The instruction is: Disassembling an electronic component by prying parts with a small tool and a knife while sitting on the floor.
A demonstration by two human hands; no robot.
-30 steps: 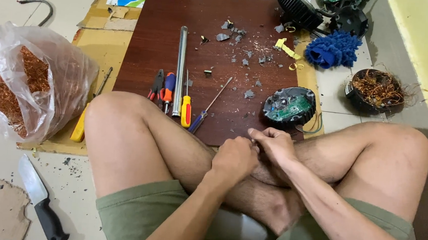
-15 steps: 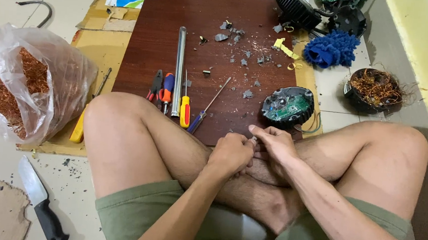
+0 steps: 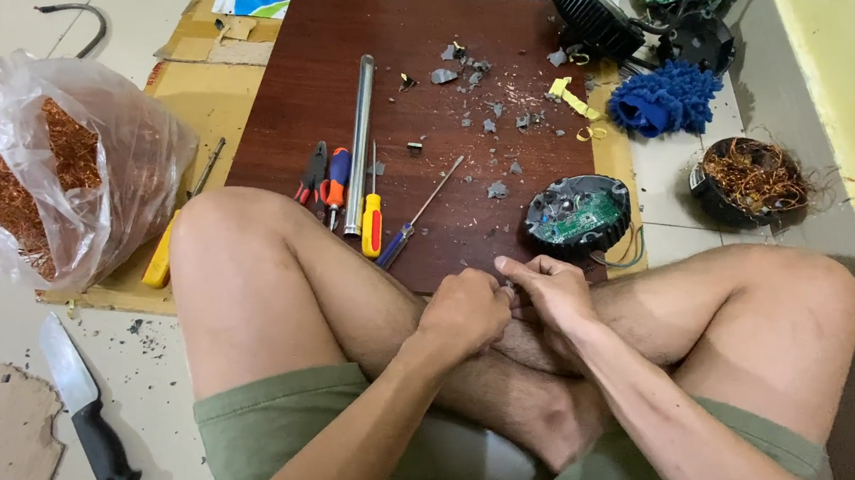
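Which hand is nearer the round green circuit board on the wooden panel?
Right. The right hand sits just below the round green circuit board, not touching it. The left hand is beside the right one, further left and lower, so farther off.

The person wears olive-green shorts [image 3: 334, 434] of a plain, matte cloth, with hems that end high on the thighs; a strip of darker fabric shows at the bottom edge of the view, between the forearms. The legs are bare from the hems down, with dark hair along the shins, and the one foot [image 3: 545, 419] in view is bare too. Both forearms are bare, with no sleeve, and the left hand [image 3: 463, 313] and right hand [image 3: 554, 294] show no glove, ring, watch or band.
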